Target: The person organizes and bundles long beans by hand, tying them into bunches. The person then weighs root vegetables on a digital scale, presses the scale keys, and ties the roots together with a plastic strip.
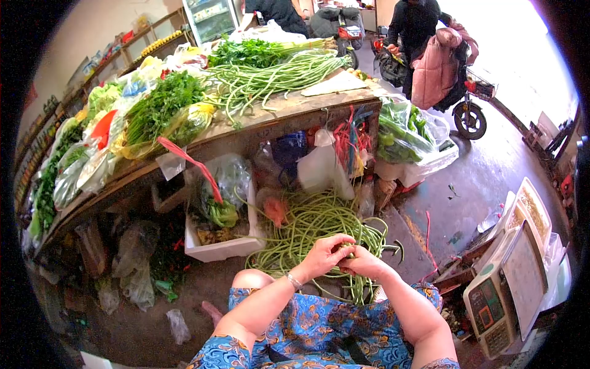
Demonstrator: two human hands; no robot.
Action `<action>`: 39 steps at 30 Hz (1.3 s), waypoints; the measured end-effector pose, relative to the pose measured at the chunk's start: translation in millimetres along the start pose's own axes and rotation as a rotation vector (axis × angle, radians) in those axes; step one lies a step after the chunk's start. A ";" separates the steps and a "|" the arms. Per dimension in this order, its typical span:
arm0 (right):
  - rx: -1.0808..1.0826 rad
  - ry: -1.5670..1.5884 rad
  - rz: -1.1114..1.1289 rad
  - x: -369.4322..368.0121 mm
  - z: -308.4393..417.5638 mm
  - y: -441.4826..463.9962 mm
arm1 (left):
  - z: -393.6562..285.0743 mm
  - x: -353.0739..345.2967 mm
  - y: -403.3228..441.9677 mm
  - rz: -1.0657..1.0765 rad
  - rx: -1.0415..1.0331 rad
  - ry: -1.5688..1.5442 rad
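Observation:
My left hand (321, 256), with a bracelet at the wrist, meets my right hand (364, 263) above my lap. Both are closed, fingers curled together around a bundle of long green beans (360, 288) whose lower ends hang below my right hand. Part of the bundle is hidden behind my fingers. Just beyond them, a large tangled heap of long beans (307, 224) lies low, beneath the wooden counter.
The wooden counter (270, 117) carries more long beans (270, 77) and leafy greens (169, 101). A white foam box (224, 249) stands left of the heap. At right is a weighing scale (491, 307). A person (413, 27) stands near a scooter (469, 117) at the back.

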State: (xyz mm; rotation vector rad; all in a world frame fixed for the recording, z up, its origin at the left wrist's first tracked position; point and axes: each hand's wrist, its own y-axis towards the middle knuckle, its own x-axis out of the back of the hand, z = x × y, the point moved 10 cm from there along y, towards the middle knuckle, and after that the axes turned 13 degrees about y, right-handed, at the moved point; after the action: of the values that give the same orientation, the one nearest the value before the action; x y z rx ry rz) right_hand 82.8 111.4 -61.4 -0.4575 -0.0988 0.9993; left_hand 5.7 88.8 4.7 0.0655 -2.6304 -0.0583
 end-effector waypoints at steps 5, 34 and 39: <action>0.003 0.013 0.004 -0.9 -2.2 1.8 | -0.3 2.6 0.1 -0.048 -0.043 0.049; 0.115 -0.089 -0.007 4.2 2.3 3.2 | 5.3 -5.8 0.0 0.080 0.014 -0.022; 0.055 -0.158 -0.047 4.7 6.4 0.7 | -3.9 0.1 0.6 0.012 -0.092 0.022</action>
State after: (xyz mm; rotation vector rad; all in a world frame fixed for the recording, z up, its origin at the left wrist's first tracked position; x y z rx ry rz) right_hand 83.0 117.7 -56.6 -0.3240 -0.2228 0.9891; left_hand 7.5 89.3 8.2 0.0189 -2.6025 -0.1727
